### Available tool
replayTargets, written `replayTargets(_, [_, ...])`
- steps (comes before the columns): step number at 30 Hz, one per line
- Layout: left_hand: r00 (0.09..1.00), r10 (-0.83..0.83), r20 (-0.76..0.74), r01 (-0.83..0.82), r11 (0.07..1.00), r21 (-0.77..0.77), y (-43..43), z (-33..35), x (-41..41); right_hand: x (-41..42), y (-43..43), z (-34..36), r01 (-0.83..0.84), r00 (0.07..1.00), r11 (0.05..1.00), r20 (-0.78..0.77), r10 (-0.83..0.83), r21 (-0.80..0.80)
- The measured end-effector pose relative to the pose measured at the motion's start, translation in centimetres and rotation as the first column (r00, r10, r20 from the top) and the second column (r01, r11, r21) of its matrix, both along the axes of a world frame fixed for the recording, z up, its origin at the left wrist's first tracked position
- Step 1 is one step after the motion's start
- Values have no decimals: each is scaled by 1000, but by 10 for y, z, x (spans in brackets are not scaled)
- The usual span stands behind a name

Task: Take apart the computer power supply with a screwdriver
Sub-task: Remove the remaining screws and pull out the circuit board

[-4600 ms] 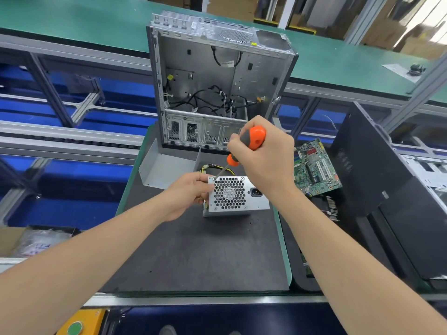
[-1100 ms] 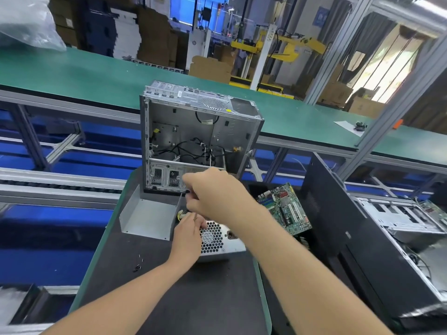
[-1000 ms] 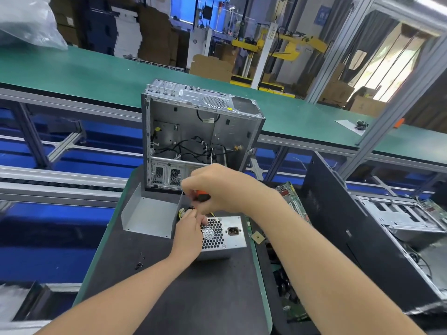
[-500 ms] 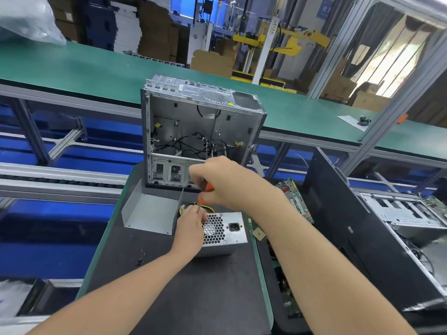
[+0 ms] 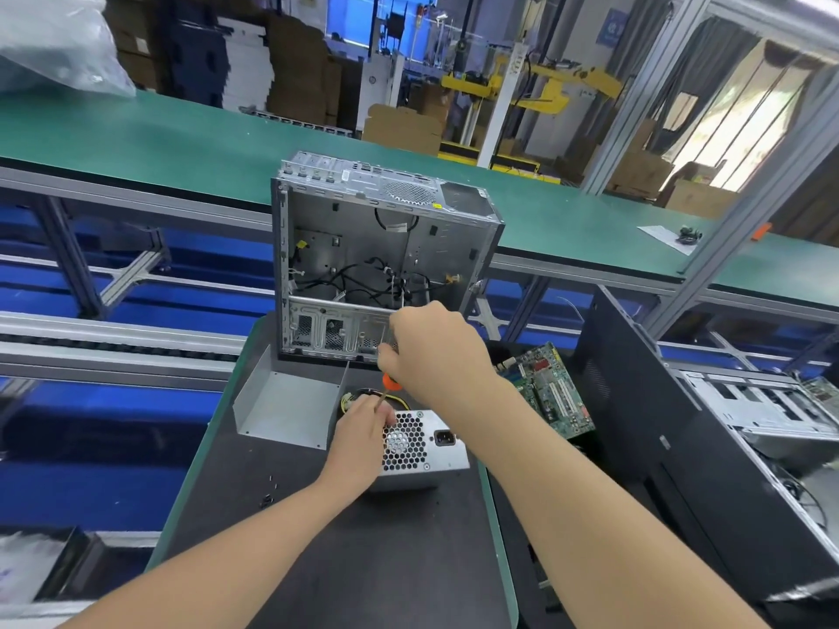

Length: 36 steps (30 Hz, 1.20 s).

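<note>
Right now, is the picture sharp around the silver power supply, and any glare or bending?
Head view: the silver metal power supply box is sharp and evenly lit; the wide lens tilts the grey aluminium post at right; the bright window behind it is blown out.

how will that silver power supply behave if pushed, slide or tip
The power supply is a low metal box lying flat, so it probably slides rather than tips. It looks rigid and likely heavy for its size. The left hand holds its corner, perhaps because it could shift on the dark mat under the screwdriver.
</note>
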<state>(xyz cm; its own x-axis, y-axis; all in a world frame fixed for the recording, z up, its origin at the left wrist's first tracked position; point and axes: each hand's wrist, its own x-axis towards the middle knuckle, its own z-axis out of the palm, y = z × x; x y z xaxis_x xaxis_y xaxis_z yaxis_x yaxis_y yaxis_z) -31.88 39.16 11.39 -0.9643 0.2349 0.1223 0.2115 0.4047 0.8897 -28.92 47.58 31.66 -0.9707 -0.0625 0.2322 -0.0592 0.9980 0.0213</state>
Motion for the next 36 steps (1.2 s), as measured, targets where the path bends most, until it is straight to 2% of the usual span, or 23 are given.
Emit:
replayTargets(5, [931,-317,184,299,947,116,-42,8,-22,-6,7,11,-178,973,979,130,190,-94])
replayTargets(9, [870,-430,243,404,902,150,-56,19,-36,-20,10,16,-186,953,970,212,217,-158])
replayTargets(13, [899,-422,119,424,906,8,-59,29,-49,-35,6,11,-169,957,972,211,201,-161])
replayTargets(16, [939,-344,-16,344,938,48,-54,37,-56,-42,4,2,-181,953,974,221,208,-137])
replayTargets(18, [949,-311,-50,314,948,60,-48,40,-58,-47,6,0,-176,957,972,205,205,-154])
replayTargets(21, [948,-304,-96,305,952,-10,-45,40,-60,-57,9,3,-146,967,972,183,180,-183])
replayTargets(24, [955,-280,-99,280,960,-17,-45,37,-63,-65,9,1,-37,996,973,66,54,-228])
replayTargets(27, [955,-287,-82,289,957,16,-44,36,-67,-70,7,-1,108,993,993,-51,-111,-43])
replayTargets(29, [949,-305,-78,306,952,8,-44,36,-70,-74,8,0,101,995,994,13,-100,-51])
replayTargets(33, [936,-347,-57,349,937,20,-47,35,-75,-80,16,7,19,978,969,204,33,-246])
replayTargets(36, [929,-366,-51,369,928,50,-49,37,-75,-78,17,11,-49,960,934,243,143,-355])
